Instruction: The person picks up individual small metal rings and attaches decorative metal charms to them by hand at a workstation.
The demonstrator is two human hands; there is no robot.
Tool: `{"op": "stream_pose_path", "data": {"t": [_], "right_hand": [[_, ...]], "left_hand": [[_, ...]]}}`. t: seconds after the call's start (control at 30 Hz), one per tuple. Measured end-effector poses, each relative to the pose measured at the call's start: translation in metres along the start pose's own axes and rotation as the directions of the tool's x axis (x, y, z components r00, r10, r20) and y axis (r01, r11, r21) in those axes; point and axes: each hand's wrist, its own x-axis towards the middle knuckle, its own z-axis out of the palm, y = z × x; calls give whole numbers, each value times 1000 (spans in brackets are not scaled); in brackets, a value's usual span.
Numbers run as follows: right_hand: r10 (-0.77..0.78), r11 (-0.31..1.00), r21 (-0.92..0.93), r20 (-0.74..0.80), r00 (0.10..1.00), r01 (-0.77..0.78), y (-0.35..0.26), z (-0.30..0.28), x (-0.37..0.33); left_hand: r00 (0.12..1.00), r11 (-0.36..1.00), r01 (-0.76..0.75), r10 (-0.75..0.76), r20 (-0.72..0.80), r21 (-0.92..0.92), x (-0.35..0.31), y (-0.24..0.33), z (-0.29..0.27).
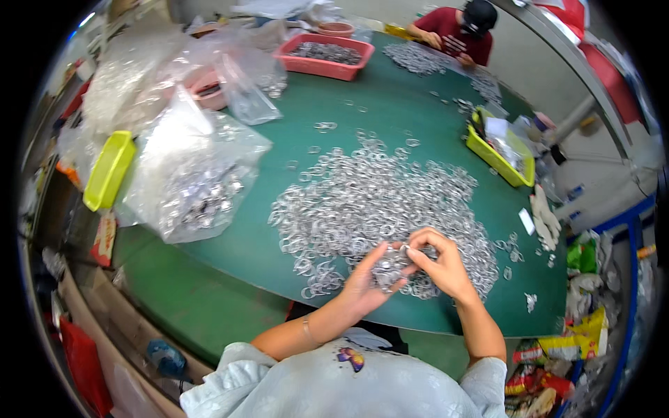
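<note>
A wide heap of small silvery metal rings (pixel 376 198) covers the middle of the green table (pixel 240 261). Over its near edge, my left hand (pixel 364 282) is cupped around a cluster of the same metal rings (pixel 390 267). My right hand (pixel 440 263) meets it from the right, thumb and forefinger pinched at the top of that cluster on what looks like one ring. The exact shape of the pinched piece is too small to make out.
Left of the heap lies a clear plastic bag (pixel 198 177) with shiny metal parts. A pink tray (pixel 324 56) of parts stands at the back, a yellow-green basket (pixel 502 150) at the right near white gloves (pixel 545 217). Across the table a person (pixel 463 35) works at another pile (pixel 417 58).
</note>
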Motion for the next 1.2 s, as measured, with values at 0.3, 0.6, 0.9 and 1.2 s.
{"op": "stream_pose_path", "data": {"t": [0.3, 0.6, 0.9, 1.2], "right_hand": [[-190, 934, -301, 45, 981, 194, -33, 21, -23], [-320, 876, -381, -5, 947, 294, -33, 43, -22], [-212, 901, -348, 171, 962, 260, -18, 32, -33], [-167, 923, -306, 227, 959, 233, -12, 21, -32]], "left_hand": [[990, 1000, -16, 15, 140, 11, -11, 1, -10], [969, 982, -169, 182, 169, -87, -16, 23, -19], [771, 719, -628, 627, -113, -298, -62, 169, -27], [196, 206, -965, 977, -79, 163, -124, 299, 24]]}}
